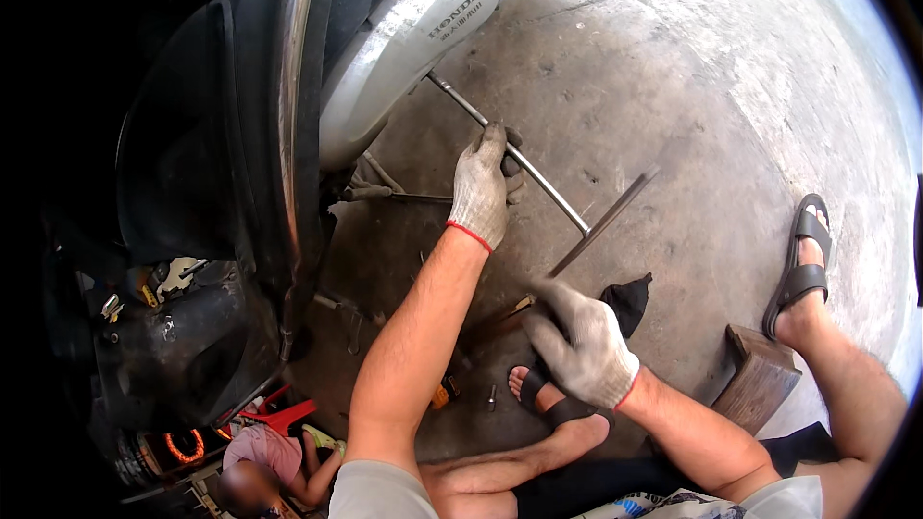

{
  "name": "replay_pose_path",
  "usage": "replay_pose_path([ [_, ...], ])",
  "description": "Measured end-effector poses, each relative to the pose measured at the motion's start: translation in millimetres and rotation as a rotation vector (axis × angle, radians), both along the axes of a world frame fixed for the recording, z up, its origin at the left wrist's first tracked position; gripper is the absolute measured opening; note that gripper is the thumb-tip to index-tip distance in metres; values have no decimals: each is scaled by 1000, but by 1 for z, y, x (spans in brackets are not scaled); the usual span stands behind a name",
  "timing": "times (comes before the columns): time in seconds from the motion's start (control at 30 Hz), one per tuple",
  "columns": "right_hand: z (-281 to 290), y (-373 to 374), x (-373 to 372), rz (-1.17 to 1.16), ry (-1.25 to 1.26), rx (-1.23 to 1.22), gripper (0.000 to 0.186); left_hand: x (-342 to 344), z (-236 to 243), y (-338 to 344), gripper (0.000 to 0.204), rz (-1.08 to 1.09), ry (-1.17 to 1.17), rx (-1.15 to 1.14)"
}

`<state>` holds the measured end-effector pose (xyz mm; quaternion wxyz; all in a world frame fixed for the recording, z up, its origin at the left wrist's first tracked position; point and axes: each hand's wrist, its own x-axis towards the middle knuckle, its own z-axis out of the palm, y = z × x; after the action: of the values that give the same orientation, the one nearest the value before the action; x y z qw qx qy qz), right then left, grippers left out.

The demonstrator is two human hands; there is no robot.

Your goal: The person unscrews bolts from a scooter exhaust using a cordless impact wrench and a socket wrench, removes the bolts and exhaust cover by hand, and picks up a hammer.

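My left hand, in a pale knit glove, grips a long steel bar beside the silver engine cover of a dark scooter. The bar's upper end reaches under the cover; its lower end meets a crosswise bar, slightly blurred. My right hand, gloved too and blurred, is lower right of that crossbar, fingers apart, with nothing visible in its grasp. A brown strip with a light tip lies near it, partly hidden.
A black cloth and a wooden stool are near my feet. Dark scooter bodywork fills the left side. At lower left are scattered tools, a red plastic object and another person.
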<state>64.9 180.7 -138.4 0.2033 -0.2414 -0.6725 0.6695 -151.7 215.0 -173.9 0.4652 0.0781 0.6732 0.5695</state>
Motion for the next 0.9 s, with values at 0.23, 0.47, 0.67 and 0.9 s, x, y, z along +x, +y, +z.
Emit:
replay_pose_path([
  [0.23, -24, 33, -29, -336, 81, -528, 47, -26, -17, 9, 27, 165, -47, 93],
  [0.47, -38, 38, -37, -263, -20, -178, 45, -97, -27, 63, 22, 351, -303, 457],
  [0.67, -32, 43, -27, -395, 95, -351, 45, -120, -46, 63, 18, 280, -559, 636],
  [0.9, -35, 70, 0, -630, 115, -492, 29, -93, -43, 74, 18, 408, -376, 610],
])
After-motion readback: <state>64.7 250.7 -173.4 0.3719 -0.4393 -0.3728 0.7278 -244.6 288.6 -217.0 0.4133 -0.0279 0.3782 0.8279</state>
